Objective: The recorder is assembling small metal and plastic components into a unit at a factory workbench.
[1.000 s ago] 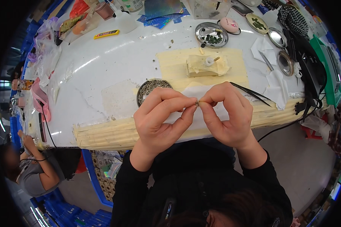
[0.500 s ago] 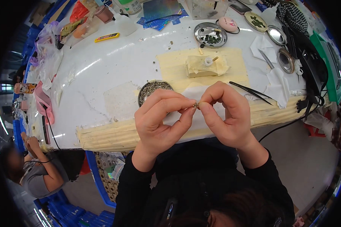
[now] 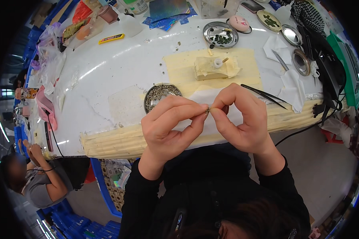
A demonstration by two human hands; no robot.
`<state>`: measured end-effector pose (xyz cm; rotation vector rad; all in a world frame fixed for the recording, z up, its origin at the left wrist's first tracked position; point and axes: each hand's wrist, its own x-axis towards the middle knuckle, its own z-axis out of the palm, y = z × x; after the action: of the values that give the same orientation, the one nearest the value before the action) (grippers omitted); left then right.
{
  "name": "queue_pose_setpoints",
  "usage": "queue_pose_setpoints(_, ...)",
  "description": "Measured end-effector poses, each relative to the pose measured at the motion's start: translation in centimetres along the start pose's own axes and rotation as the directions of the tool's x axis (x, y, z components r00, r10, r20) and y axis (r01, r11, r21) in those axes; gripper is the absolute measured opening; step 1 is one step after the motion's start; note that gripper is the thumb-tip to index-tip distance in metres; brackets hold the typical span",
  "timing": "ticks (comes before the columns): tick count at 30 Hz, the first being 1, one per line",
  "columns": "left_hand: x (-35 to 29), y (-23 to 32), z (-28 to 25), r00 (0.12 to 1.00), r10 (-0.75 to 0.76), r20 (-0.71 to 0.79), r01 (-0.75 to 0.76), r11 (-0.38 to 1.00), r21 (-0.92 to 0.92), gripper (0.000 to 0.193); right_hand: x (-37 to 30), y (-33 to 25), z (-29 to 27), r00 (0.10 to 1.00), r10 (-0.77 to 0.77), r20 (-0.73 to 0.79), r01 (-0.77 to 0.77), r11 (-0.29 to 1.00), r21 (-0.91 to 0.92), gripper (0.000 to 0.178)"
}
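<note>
Between my two hands a tiny brownish piece is pinched at the fingertips; it is too small to name. My left hand grips it with thumb and forefinger, fingers bent. From the other side my right hand pinches the same piece, its thumb and forefinger forming a ring. Just beyond my left hand stands a round metal dish full of small greyish pieces, partly covered by that hand. A taped block with a small white cup and a short stick sits farther back. Black tweezers lie beside my right hand.
Masking tape covers the table's near edge. Farther back are a steel dish of dark green pieces, a pink rounded object, a yellow cutter and blue shiny sheets. At far left sits another person.
Both hands stay pinched together on the tiny piece. My right hand has moved slightly to the right. The view has shifted a little.
</note>
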<state>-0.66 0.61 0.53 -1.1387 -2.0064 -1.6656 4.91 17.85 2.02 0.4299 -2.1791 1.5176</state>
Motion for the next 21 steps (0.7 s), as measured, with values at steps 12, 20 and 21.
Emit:
queue_pose_setpoints(12, -0.1, 0.0, -0.5, 0.990, -0.140, 0.021, 0.141, 0.967, -0.212, 0.022, 0.0, 0.2, 0.6, 1.000, 0.008, -0.029, -0.005, 0.994, 0.105, 0.009)
queue_pose_setpoints(20, 0.0, 0.4, 0.1, 0.998, -0.062, -0.010, 0.062, 0.998, -0.004, 0.023, 0.6, -0.1, -0.5, 0.990, -0.133, 0.052, 0.141, 0.973, -0.184, 0.015)
queue_pose_setpoints(21, 0.1, 0.4, 0.1, 1.000, -0.029, 0.002, 0.029, 0.999, 0.027, 0.023, 0.6, 0.0, -0.7, 0.987, -0.147, 0.063, 0.156, 0.967, -0.201, 0.016)
